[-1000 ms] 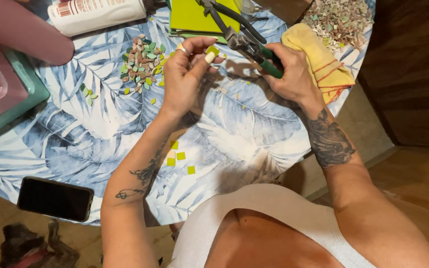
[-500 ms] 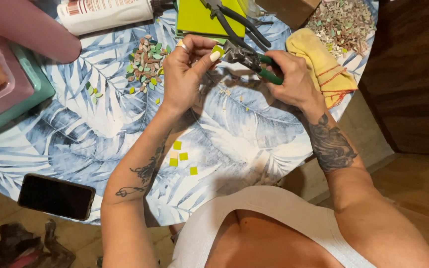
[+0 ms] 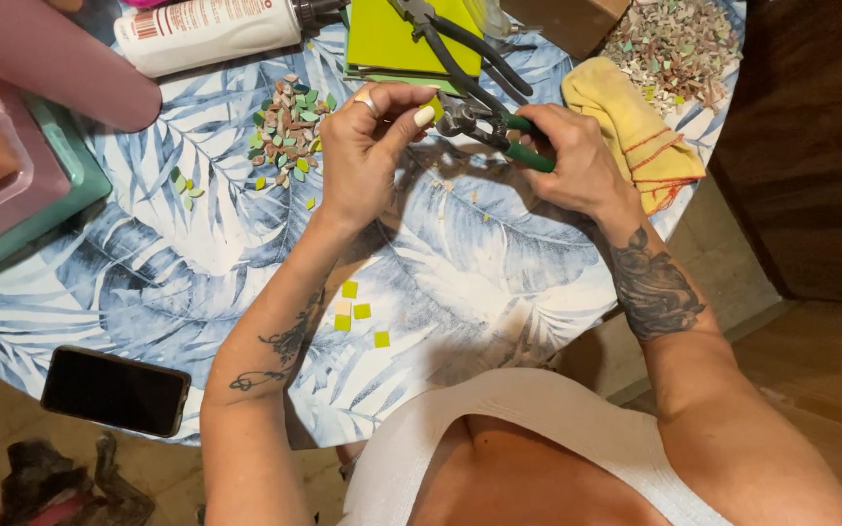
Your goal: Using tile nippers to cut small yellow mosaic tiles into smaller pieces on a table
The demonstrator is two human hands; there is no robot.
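Green-handled nippers (image 3: 499, 136) gripped in right hand (image 3: 572, 161), left hand (image 3: 367, 146) pinching small yellow-green tile (image 3: 435, 105).

top: white sleeveless tank, low neck, arms bare to shoulder.
left hand (image 3: 367, 146): my ring on one finger, pale band; nails painted light, whitish.
left forearm: thin line tattoo, inner side, small curly shapes nr elbow + a longer one toward wrist.
right hand (image 3: 572, 161): no ring visible from this side; nails hidden.
right forearm: big dark shaded tattoo just above wrist, wraps round; design too blurred to make out.
sleeves: none.
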